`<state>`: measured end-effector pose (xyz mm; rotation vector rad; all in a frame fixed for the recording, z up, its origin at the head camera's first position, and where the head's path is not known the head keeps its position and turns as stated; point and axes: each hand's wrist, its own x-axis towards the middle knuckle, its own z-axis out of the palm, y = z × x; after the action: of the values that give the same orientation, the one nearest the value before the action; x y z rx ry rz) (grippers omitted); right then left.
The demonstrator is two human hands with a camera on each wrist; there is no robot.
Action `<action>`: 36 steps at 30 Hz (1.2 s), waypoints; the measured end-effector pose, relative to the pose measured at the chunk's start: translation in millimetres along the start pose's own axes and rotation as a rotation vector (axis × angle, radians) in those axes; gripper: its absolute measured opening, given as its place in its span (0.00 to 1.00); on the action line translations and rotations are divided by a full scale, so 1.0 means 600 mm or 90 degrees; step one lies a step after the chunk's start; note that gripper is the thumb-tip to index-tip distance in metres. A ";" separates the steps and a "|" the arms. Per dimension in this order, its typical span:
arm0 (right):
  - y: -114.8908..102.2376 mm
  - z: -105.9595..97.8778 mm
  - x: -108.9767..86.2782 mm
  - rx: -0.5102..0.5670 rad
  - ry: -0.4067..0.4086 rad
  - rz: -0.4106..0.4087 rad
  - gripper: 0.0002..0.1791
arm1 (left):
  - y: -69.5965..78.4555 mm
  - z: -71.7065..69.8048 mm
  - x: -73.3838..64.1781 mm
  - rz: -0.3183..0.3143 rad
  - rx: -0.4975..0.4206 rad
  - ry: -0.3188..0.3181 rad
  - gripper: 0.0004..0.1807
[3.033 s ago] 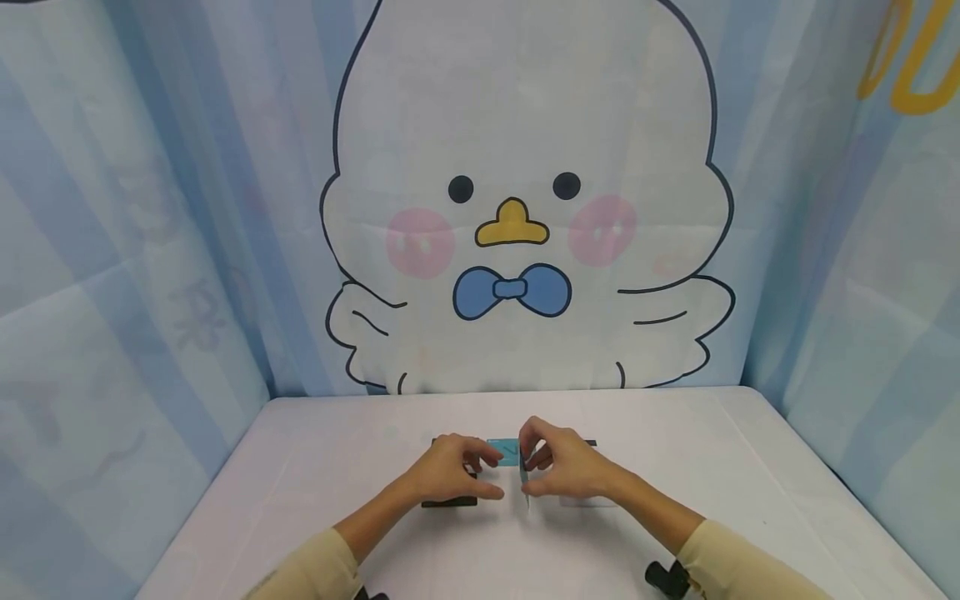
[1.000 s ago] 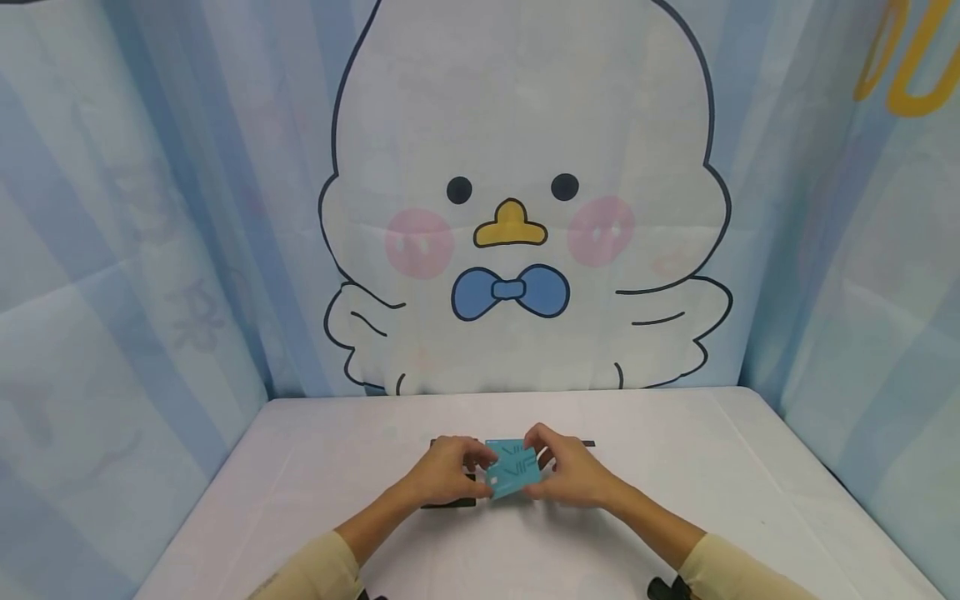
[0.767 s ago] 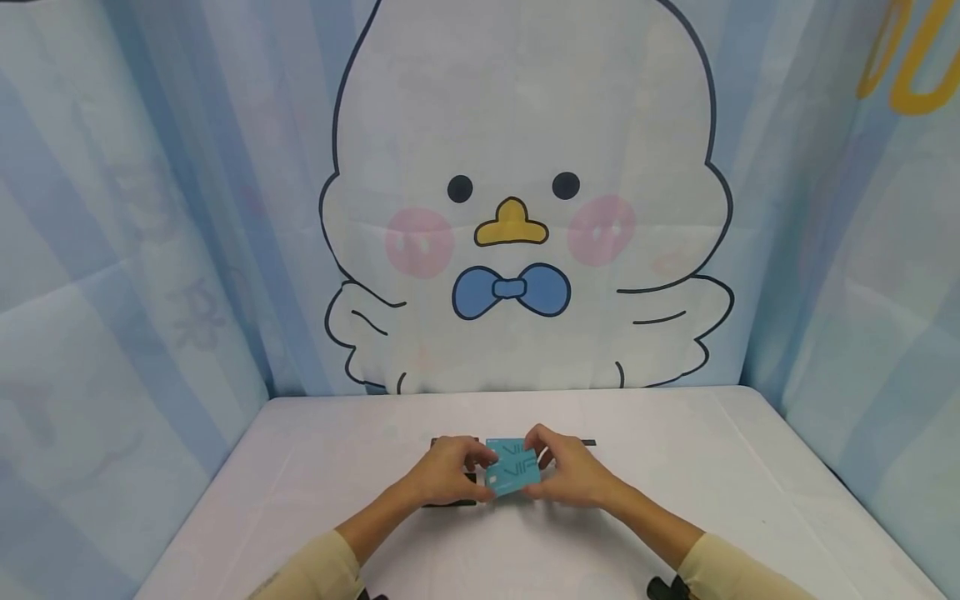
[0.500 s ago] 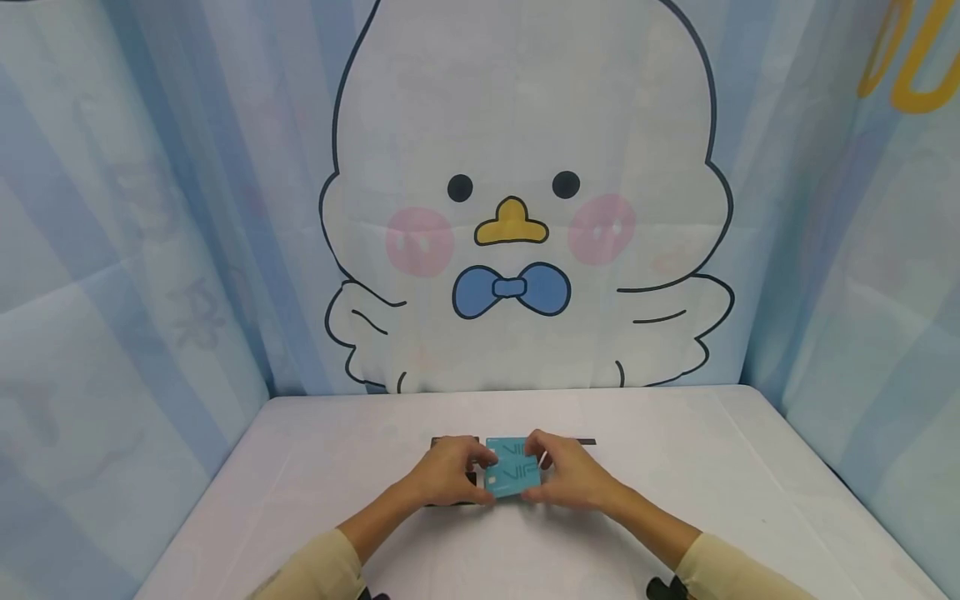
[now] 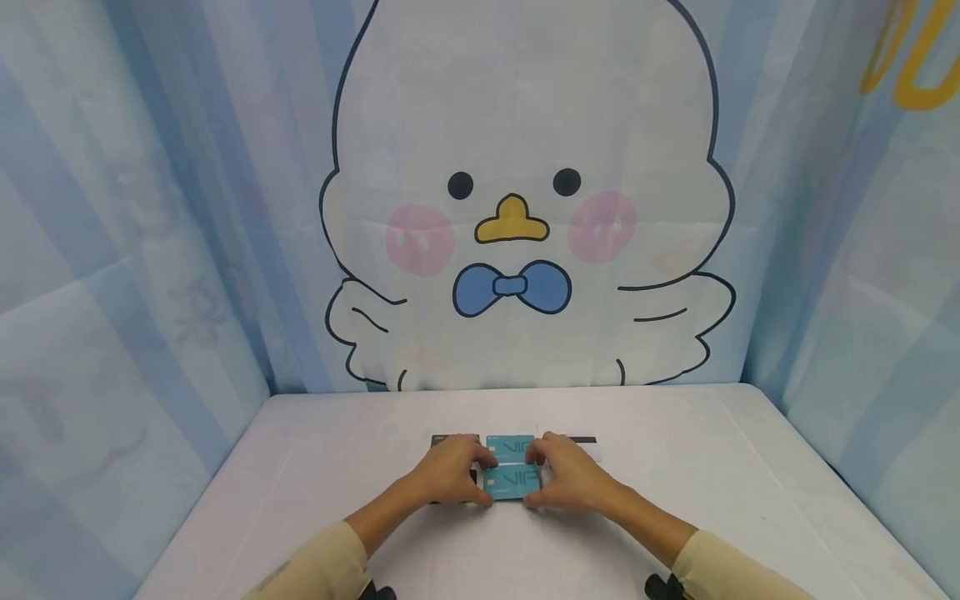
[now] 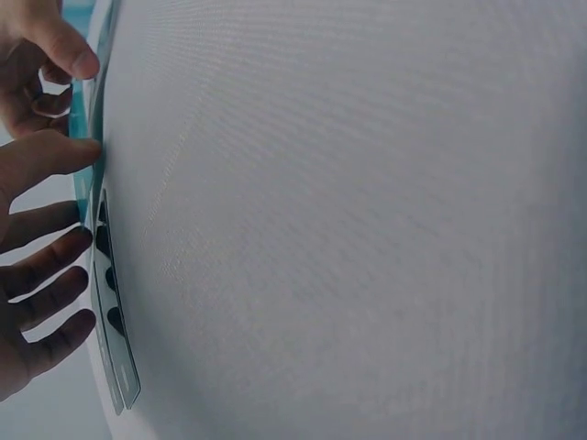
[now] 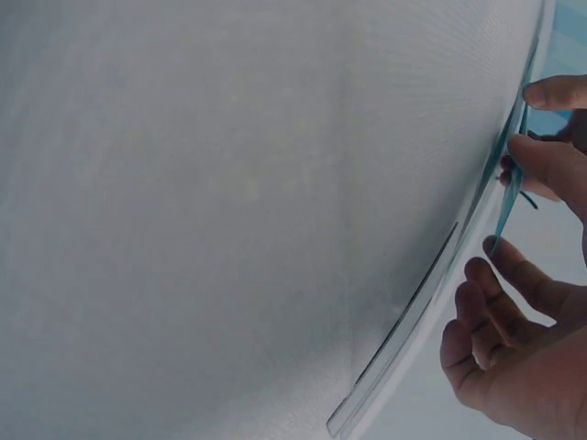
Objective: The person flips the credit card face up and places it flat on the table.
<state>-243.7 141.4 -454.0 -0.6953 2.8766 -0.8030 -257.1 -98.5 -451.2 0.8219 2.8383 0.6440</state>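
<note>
Our left hand (image 5: 447,472) pinches the near blue card (image 5: 512,482) at left, just our side of the far blue card (image 5: 507,449); likely light, springy, slick, best held by its edges; our right hand (image 5: 567,473) pinches it at right.

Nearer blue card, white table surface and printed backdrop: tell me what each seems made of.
Nearer blue card: probably smooth plastic; it looks thin and crisp-edged, though coated cardstock is possible. White table surface: perhaps matte woven cloth, given the fine ribbed texture close up. Printed backdrop: likely dull fabric, with soft creases.
</note>
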 end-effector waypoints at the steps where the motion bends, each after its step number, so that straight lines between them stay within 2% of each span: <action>1: 0.000 0.000 0.000 -0.004 0.000 0.001 0.25 | 0.001 0.000 0.000 -0.001 0.002 -0.001 0.26; 27: -0.002 0.003 -0.003 -0.028 -0.006 0.023 0.24 | 0.000 0.002 -0.001 -0.007 0.004 -0.002 0.27; 36: 0.005 -0.009 -0.007 -0.028 0.001 0.005 0.24 | 0.003 0.000 0.005 0.000 -0.011 0.001 0.25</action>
<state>-242.3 148.0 -451.3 -0.6887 2.9049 -0.7425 -258.7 -95.2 -450.6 0.8195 2.8298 0.6675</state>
